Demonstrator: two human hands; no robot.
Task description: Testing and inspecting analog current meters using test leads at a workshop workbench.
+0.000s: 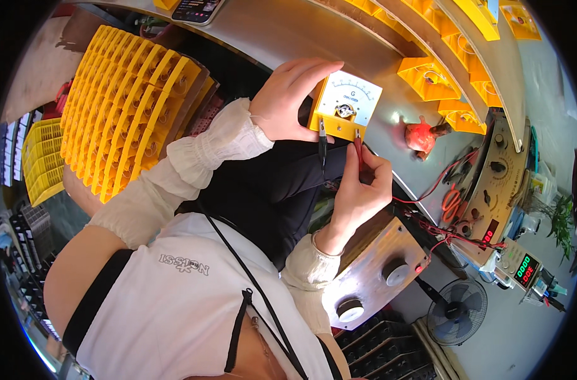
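My left hand (283, 101) grips a yellow analog panel meter (353, 95) by its left side, thumb below and fingers along the top edge. The meter has a white dial face with a scale, and it is tilted up toward me over my lap, by the bench edge. A black alligator clip (323, 142) hangs at its lower left terminal. In my right hand (362, 193), a red alligator clip (359, 147) is pinched between thumb and finger, its tip at the lower right terminal. Whether its jaws have bitten on the terminal, I cannot tell.
Stacked yellow meter housings (127, 107) stand at left, and more yellow units (431, 79) line racks at far right. On the bench lie a red object (420, 136), scissors (452, 202) and red leads. A metal box with knobs (377, 275) sits beside my right forearm.
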